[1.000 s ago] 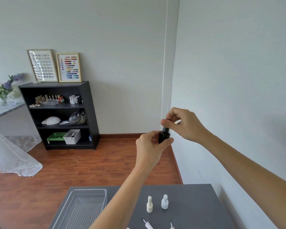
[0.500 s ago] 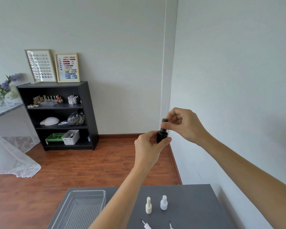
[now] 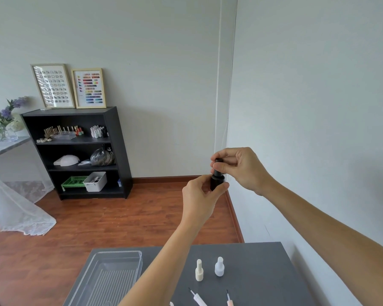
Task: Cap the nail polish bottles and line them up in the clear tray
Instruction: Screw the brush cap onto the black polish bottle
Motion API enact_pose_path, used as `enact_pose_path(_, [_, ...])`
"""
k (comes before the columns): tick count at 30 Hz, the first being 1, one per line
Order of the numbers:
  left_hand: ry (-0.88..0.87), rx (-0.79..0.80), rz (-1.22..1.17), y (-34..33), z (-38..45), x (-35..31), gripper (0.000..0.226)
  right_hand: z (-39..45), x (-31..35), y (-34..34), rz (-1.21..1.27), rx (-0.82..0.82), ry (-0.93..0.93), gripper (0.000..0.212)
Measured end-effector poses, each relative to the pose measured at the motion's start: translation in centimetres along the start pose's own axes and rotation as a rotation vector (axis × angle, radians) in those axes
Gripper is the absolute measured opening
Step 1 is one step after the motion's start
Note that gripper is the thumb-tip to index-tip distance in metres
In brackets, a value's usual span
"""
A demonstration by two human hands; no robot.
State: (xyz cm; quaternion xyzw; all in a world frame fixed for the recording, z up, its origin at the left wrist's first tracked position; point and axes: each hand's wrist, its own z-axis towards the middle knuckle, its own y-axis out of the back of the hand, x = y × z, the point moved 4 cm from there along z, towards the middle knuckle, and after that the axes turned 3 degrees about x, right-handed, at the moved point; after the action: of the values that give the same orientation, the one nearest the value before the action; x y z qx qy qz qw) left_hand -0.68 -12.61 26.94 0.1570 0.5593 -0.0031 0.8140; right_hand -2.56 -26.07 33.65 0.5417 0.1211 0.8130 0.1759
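Note:
I hold a black nail polish bottle (image 3: 217, 183) up in front of me, well above the table. My left hand (image 3: 200, 198) grips its body from below. The fingertips of my right hand (image 3: 239, 167) pinch the black cap (image 3: 218, 161) on top of it. On the dark grey table (image 3: 259, 272) below stand a cream bottle (image 3: 199, 270) and a white bottle (image 3: 219, 267), side by side. Two brush caps (image 3: 197, 298) lie flat near the bottom edge. The clear tray (image 3: 111, 277) sits at the table's left with nothing visible inside.
A white wall runs close along the table's right side. Beyond the table is a wood floor, with a black shelf unit (image 3: 80, 151) holding polish bottles and bins against the far wall. A draped table with flowers (image 3: 7, 120) stands at far left.
My right fingers have shifted slightly on the cap. Both hands and the bottle stay at about the same height.

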Motion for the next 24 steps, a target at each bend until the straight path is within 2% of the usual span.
enact_pose_path(5, [-0.027, -0.058, 0.014, -0.3, -0.3, 0.4, 0.012, -0.5, -0.4, -0.8, -0.085, -0.135, 0.022, 0.008])
enact_pose_path(8, [-0.027, -0.047, 0.026, -0.3, -0.3, 1.0, 0.013, -0.7, -0.6, -1.4, -0.117, -0.149, 0.022, 0.008])
enact_pose_path(18, [0.100, 0.091, 0.064, 0.8, -2.2, 5.9, 0.019, -3.7, -4.3, -4.0, -0.204, 0.116, -0.101, 0.022])
enact_pose_path(21, [0.160, 0.159, 0.097, 0.9, -3.2, 8.2, 0.028, -4.9, -6.1, -5.3, -0.249, 0.156, -0.135, 0.019])
enact_pose_path(24, [0.255, 0.253, 0.107, 1.2, -4.4, 11.0, 0.048, -6.2, -8.6, -6.9, -0.268, 0.186, -0.193, 0.015])
